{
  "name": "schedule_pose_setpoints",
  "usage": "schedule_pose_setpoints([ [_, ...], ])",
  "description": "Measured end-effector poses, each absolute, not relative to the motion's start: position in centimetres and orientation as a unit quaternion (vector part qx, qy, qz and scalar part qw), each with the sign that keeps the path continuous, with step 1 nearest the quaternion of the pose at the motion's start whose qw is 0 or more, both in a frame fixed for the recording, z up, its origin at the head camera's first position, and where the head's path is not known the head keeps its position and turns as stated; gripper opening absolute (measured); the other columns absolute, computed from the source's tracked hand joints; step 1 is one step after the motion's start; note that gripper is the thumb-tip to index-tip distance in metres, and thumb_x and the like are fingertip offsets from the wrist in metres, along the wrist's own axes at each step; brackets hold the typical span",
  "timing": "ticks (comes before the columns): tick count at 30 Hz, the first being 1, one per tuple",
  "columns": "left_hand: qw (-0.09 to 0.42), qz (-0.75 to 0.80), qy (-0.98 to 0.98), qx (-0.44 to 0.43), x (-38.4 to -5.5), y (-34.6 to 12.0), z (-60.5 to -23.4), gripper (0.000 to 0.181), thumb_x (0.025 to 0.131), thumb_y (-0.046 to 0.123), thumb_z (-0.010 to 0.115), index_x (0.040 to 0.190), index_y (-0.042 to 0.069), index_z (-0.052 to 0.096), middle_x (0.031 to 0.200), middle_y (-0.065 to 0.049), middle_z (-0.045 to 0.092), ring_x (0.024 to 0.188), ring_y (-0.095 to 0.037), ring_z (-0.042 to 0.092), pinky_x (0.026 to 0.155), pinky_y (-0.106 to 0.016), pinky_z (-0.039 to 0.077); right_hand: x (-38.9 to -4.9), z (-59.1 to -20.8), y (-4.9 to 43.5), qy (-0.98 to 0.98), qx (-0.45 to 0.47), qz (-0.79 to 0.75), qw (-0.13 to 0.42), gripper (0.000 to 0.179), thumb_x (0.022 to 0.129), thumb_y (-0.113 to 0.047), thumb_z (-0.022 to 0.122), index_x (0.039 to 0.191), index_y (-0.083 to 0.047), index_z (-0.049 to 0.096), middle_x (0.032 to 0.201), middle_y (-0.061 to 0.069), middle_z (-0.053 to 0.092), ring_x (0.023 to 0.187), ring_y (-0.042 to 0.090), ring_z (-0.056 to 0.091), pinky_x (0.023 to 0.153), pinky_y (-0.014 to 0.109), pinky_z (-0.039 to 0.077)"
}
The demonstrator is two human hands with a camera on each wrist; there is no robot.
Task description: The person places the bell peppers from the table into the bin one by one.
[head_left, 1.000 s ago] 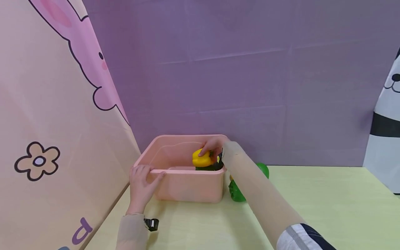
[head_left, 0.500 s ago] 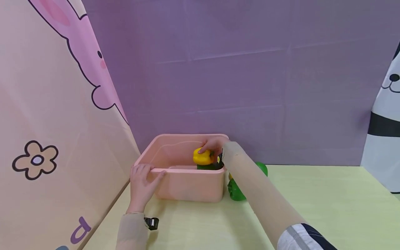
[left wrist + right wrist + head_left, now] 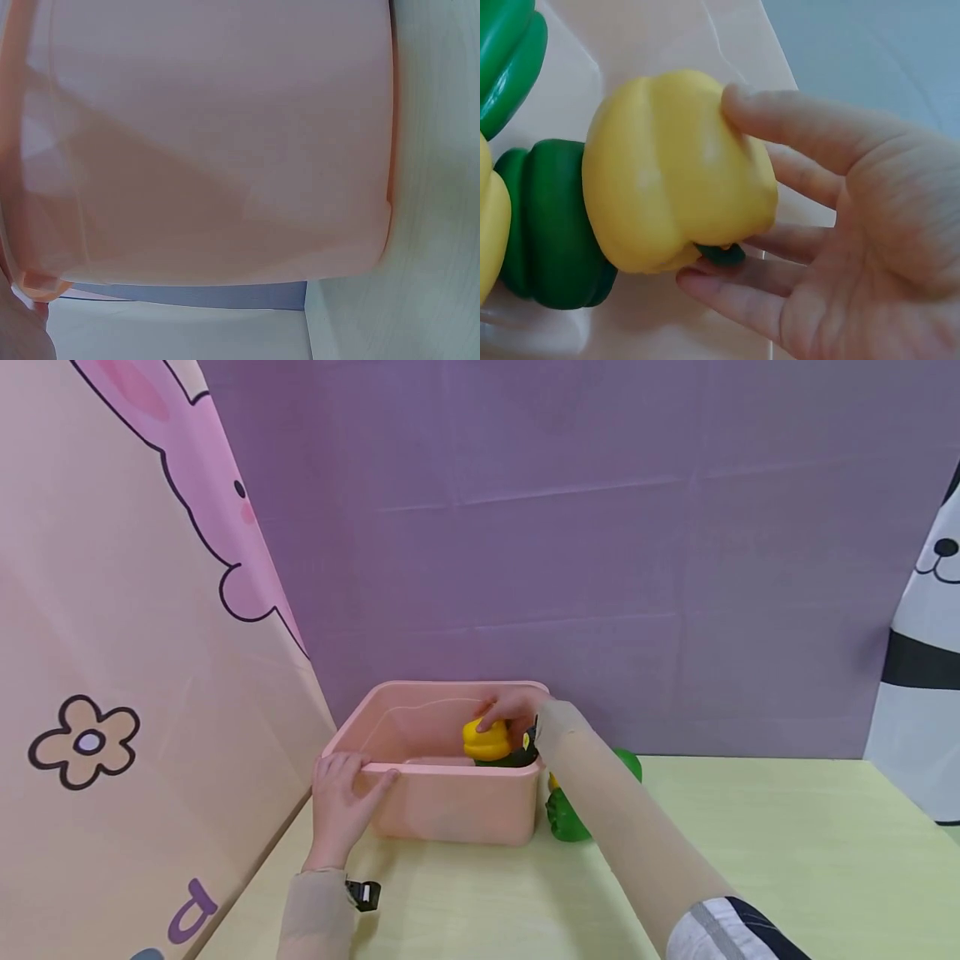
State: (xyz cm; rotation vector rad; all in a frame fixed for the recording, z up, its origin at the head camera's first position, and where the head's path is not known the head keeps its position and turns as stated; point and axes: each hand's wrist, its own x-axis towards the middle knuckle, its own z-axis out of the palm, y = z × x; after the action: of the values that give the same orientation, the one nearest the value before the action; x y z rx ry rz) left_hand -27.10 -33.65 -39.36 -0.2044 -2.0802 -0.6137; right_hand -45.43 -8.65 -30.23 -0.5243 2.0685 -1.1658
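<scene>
Yellow pepper (image 3: 671,172) was inside the pink bin (image 3: 457,808), toward its right side, with its lobed end to the left and the stem end to the right, toward the palm. Right-hand grip (image 3: 517,706) was closed about it: thumb on the upper shoulder, fingers spread round the stem end. In the right wrist view a dark green pepper (image 3: 555,225) showed just to its left, overlapped by it; could not tell which of the two bore weight.

Left-hand grip (image 3: 347,802) was bent over the bin's near left corner, thumb along the near rim, holding it.

Handling (judged): glossy, undented skin suggested a firm moulded piece, probably light, hardly fragile. Smooth surface likely slippery if pinched at the tips only; the rounded shoulder would let a thumb slide. Best hold: across the broad body, thumb opposed to fingers in the grooves between lobes. Small stem judged a poor handle.

Also noted: a green pepper (image 3: 567,821) on the tabletop (image 3: 765,860), right of the bin, partly hidden by the right forearm (image 3: 630,835).
</scene>
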Motion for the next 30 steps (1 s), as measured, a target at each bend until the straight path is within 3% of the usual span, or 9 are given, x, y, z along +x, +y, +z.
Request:
schedule_pose_setpoints([
  [9,0.46,-0.25,-0.848,-0.08,-26.89,-33.59,-39.31,0.035,0.074,0.028,0.081,0.09,0.001,0.064,0.091,-0.013,0.063,0.099,-0.033,0.048,0.108,-0.063,0.015,-45.68,-30.35,-8.62,0.789,-0.214,-0.443,0.369,0.053,0.081,0.001,0.067,0.131,-0.008,0.054,0.119,0.014,0.055,0.104,0.03,0.054,0.085,0.045,0.053],
  [16,0.459,-0.251,-0.848,-0.08,-26.74,-33.62,-39.34,0.038,0.074,0.029,0.08,0.091,-0.001,0.065,0.092,-0.015,0.063,0.1,-0.034,0.048,0.108,-0.062,0.015,-45.71,-30.52,-8.71,0.777,-0.25,-0.457,0.353,0.046,0.088,0.004,0.063,0.131,0.0,0.051,0.123,0.016,0.053,0.108,0.03,0.055,0.098,0.039,0.046],
  [22,0.461,-0.246,-0.848,-0.083,-26.79,-33.67,-39.3,0.038,0.074,0.03,0.08,0.092,0.0,0.064,0.091,-0.015,0.063,0.099,-0.034,0.049,0.108,-0.062,0.017,-45.94,-30.67,-8.77,0.762,-0.264,-0.474,0.354,0.045,0.09,0.004,0.062,0.133,0.002,0.049,0.125,0.017,0.052,0.11,0.029,0.054,0.101,0.038,0.044],
  [27,0.462,-0.247,-0.847,-0.086,-26.81,-33.71,-39.36,0.037,0.074,0.029,0.08,0.091,0.0,0.065,0.091,-0.015,0.063,0.099,-0.034,0.049,0.107,-0.06,0.018,-45.66,-30.64,-8.63,0.731,-0.262,-0.49,0.395,0.044,0.094,0.003,0.056,0.137,0.0,0.047,0.121,0.016,0.055,0.1,0.026,0.055,0.096,0.034,0.046],
  [30,0.462,-0.248,-0.847,-0.086,-26.83,-33.72,-39.39,0.036,0.074,0.029,0.08,0.091,0.0,0.065,0.091,-0.014,0.063,0.098,-0.033,0.048,0.108,-0.058,0.019,-45.46,-30.59,-8.51,0.717,-0.257,-0.494,0.421,0.044,0.097,0.001,0.052,0.14,-0.003,0.046,0.114,0.014,0.057,0.079,0.019,0.051,0.079,0.025,0.049],
])
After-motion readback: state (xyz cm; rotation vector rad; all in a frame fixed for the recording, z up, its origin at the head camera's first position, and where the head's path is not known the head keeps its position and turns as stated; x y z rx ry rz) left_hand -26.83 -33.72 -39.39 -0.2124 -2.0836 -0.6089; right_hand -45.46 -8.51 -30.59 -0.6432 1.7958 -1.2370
